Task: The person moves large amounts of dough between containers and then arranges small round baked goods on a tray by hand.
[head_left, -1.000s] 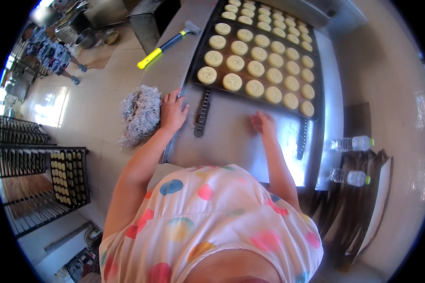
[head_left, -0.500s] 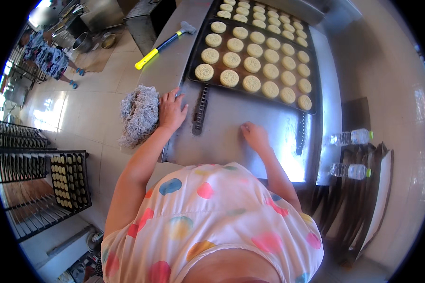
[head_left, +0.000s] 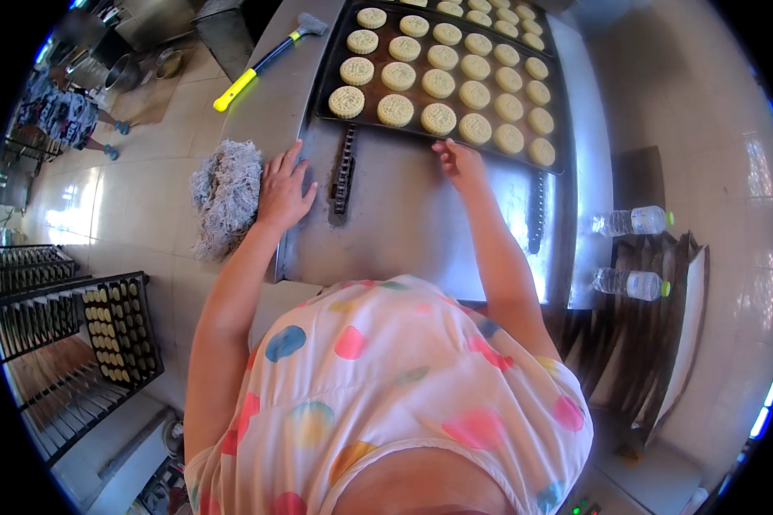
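Observation:
My left hand (head_left: 285, 190) lies with fingers spread on the left edge of the steel conveyor table (head_left: 386, 223), touching or close beside a grey stringy mop-like rag (head_left: 228, 199). My right hand (head_left: 460, 165) is at the front edge of a dark baking tray (head_left: 378, 127), its fingers curled together with the tips at the tray's rim. Whether they pinch anything is too small to tell. Rows of round, pale, patterned pastries (head_left: 438, 83) sit on the tray. Behind it another tray of pastries is partly cut off by the upper edge.
A scraper with a yellow and black handle (head_left: 258, 69) lies on the table's left side. Two plastic bottles (head_left: 634, 221) lie at the right, above upright dark trays (head_left: 636, 343). Racks with trays of pastries (head_left: 120, 330) stand at left. Another person (head_left: 60, 112) is far left.
My right hand has moved forward from the bare table to the tray's front edge. My left hand stays by the rag. The view has shifted slightly, and the tray sits higher in it.

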`<action>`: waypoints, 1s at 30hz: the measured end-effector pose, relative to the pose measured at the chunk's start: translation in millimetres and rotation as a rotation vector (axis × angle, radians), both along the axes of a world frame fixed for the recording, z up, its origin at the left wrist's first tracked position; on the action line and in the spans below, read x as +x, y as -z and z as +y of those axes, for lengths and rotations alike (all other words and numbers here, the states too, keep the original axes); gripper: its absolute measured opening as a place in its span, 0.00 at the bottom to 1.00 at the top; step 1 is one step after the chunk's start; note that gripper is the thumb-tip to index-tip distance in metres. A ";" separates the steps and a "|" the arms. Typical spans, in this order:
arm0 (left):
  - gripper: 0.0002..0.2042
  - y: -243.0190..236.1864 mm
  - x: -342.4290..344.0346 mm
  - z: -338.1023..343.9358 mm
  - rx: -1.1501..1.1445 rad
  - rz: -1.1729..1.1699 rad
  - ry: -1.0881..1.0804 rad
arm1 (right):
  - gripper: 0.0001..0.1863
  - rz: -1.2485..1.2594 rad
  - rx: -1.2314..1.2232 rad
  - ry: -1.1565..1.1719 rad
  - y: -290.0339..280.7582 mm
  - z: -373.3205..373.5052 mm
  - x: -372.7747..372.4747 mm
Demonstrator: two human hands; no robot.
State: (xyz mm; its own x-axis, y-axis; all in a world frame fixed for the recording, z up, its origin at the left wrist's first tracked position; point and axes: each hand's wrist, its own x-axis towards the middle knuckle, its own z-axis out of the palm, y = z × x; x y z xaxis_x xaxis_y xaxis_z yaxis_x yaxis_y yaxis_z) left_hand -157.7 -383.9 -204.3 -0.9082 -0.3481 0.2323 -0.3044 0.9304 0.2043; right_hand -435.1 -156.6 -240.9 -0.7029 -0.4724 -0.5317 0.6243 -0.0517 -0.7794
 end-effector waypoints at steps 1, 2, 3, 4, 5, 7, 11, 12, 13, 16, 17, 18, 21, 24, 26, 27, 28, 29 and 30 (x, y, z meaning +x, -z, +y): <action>0.20 1.0 -0.8 0.4 0.002 0.008 -0.002 | 0.10 -0.019 -0.009 0.018 4.0 1.4 -3.0; 0.19 2.3 0.6 0.2 0.002 0.013 -0.009 | 0.10 -0.040 -0.020 0.031 3.8 -1.0 -1.6; 0.19 3.6 0.9 0.2 0.002 0.018 -0.015 | 0.10 -0.061 -0.031 0.045 3.3 -2.5 -0.4; 0.19 4.8 0.0 0.3 -0.001 0.020 -0.014 | 0.09 -0.061 -0.035 0.053 2.0 -2.9 -0.5; 0.19 4.0 0.3 -0.2 -0.008 0.020 -0.014 | 0.09 -0.062 -0.040 0.062 1.2 -3.6 -0.2; 0.19 4.4 -0.2 1.1 -0.020 0.025 -0.011 | 0.09 -0.064 -0.051 0.081 -1.0 -4.1 0.0; 0.19 4.4 -2.3 1.4 -0.040 0.036 -0.001 | 0.09 -0.060 -0.042 0.093 2.0 -5.9 -3.2; 0.19 4.2 -2.5 1.1 -0.041 0.035 -0.002 | 0.09 -0.063 -0.048 0.099 3.0 -6.2 -4.2; 0.19 3.8 -3.3 0.9 -0.038 0.028 -0.002 | 0.09 -0.065 -0.053 0.105 4.0 -6.5 -5.1; 0.19 3.7 -2.6 1.0 -0.027 0.017 -0.010 | 0.09 -0.070 -0.050 0.123 4.1 -9.8 -4.9; 0.19 4.0 -2.6 1.1 -0.023 0.019 -0.010 | 0.09 -0.071 -0.045 0.129 3.9 -10.4 -5.0; 0.19 4.1 -2.5 1.0 -0.019 0.021 -0.010 | 0.08 -0.073 -0.045 0.133 3.5 -10.8 -5.4; 0.19 3.8 -0.7 0.8 -0.009 0.030 -0.004 | 0.08 -0.080 -0.041 0.138 2.0 -12.4 -6.2; 0.19 1.7 -0.4 0.9 -0.006 0.064 0.016 | 0.09 -0.081 -0.022 0.145 3.3 -12.8 -9.1; 0.19 1.9 -0.5 1.2 0.000 0.072 0.018 | 0.09 -0.078 -0.015 0.142 5.2 -13.6 -10.2; 0.19 2.4 0.0 0.9 0.004 0.076 0.017 | 0.09 -0.077 -0.011 0.139 5.7 -14.4 -11.2; 0.18 3.0 0.7 0.6 0.005 0.069 0.013 | 0.09 -0.075 -0.026 0.128 6.3 -12.9 -11.5; 0.18 2.7 0.7 0.3 0.001 0.066 0.010 | 0.09 -0.078 -0.030 0.129 5.8 -12.7 -11.8; 0.18 2.5 0.7 0.2 -0.002 0.062 0.008 | 0.09 -0.082 -0.033 0.130 5.6 -12.9 -12.0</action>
State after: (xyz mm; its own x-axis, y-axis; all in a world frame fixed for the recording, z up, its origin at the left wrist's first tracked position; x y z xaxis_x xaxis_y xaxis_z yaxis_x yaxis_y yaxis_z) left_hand -157.0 -383.7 -206.8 -0.8949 -0.3402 0.2889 -0.2836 0.9332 0.2206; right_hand -447.1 -169.5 -246.5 -0.7140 -0.3987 -0.5756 0.6724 -0.1610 -0.7225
